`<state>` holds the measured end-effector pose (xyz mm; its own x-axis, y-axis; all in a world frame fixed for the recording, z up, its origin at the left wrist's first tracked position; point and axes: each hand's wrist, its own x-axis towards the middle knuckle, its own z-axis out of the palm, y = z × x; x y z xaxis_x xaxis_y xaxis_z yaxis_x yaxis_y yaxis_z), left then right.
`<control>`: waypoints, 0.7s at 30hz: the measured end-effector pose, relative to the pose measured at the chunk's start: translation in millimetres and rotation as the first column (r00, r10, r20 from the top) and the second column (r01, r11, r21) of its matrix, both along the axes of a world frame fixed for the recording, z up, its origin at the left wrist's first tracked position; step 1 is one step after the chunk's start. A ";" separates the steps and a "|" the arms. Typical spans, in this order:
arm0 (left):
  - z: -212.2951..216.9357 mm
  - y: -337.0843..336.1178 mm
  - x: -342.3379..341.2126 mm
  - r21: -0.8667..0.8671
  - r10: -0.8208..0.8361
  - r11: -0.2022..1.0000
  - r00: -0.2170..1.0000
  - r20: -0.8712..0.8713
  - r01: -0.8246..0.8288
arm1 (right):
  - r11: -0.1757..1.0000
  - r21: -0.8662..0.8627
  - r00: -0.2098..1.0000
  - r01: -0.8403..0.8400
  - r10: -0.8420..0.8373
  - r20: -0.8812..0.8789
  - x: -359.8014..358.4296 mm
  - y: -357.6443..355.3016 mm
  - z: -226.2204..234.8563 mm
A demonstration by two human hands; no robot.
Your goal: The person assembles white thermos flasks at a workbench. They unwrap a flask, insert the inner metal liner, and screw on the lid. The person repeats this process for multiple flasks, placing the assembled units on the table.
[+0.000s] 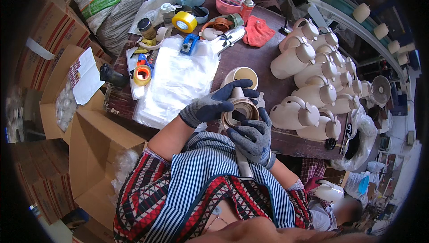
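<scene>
Both of my hands wear grey gloves with dark blue coated fingers. Close above the table's near edge they hold a cream round jug top (229,119), its ringed opening turned up. My left hand (208,108) curls over its left and far side. From the right, my right hand (252,139) grips the rim with bent fingers. A pale bar (243,165) shows below the right hand, against my striped apron; whether it joins the jug top, I cannot tell. Just beyond my fingers stands an open cream jug body (246,74), partly hidden by the left hand.
Several cream jugs (295,62) crowd the table's right side. Clear plastic bags (172,82) lie on the left, near yellow tape (184,22) and a blue tape cutter (190,44). A red cloth (258,31) lies farther back. Open cartons (100,149) stand left; co-workers are nearby.
</scene>
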<state>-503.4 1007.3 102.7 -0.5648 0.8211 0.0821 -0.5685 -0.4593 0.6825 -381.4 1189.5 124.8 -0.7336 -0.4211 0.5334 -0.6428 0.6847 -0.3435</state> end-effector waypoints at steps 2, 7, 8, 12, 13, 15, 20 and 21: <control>2.0 0.2 -0.8 -0.019 -0.008 1.000 0.999 -0.032 0.007 | 0.999 0.048 0.999 0.009 -0.008 -0.031 0.9 -0.3 0.1; -3.4 -2.5 -1.3 -0.033 -0.005 0.999 0.999 -0.044 0.003 | 0.991 0.131 0.997 0.005 0.005 -0.075 -0.1 -4.0 0.8; -3.2 -2.6 -1.7 -0.034 -0.004 0.999 0.999 -0.046 0.003 | 0.989 0.149 0.997 -0.001 0.013 -0.080 0.0 -4.2 1.3; 2.5 -5.5 -0.9 -0.052 -0.001 0.999 1.000 -0.006 0.000 | 0.981 0.190 0.998 -0.027 0.037 -0.047 -2.7 -4.4 1.9; 2.9 -6.2 -1.9 -0.062 0.000 0.998 1.000 -0.012 -0.001 | 0.978 0.207 0.998 -0.039 0.049 -0.045 -3.7 -3.4 1.2; 1.2 -8.2 -3.1 -0.056 0.007 0.998 1.000 -0.019 -0.008 | 0.968 0.242 0.997 -0.062 0.073 -0.039 -5.6 -1.0 -1.4; -5.7 -7.8 -2.4 0.012 0.015 1.000 0.999 -0.050 -0.015 | 0.971 -0.209 0.989 0.118 -0.133 -0.060 6.8 1.0 -22.2; -5.0 -6.8 -1.6 0.020 0.023 1.000 1.000 -0.016 -0.023 | 0.938 -0.283 0.974 0.201 -0.222 -0.043 12.3 1.8 -26.2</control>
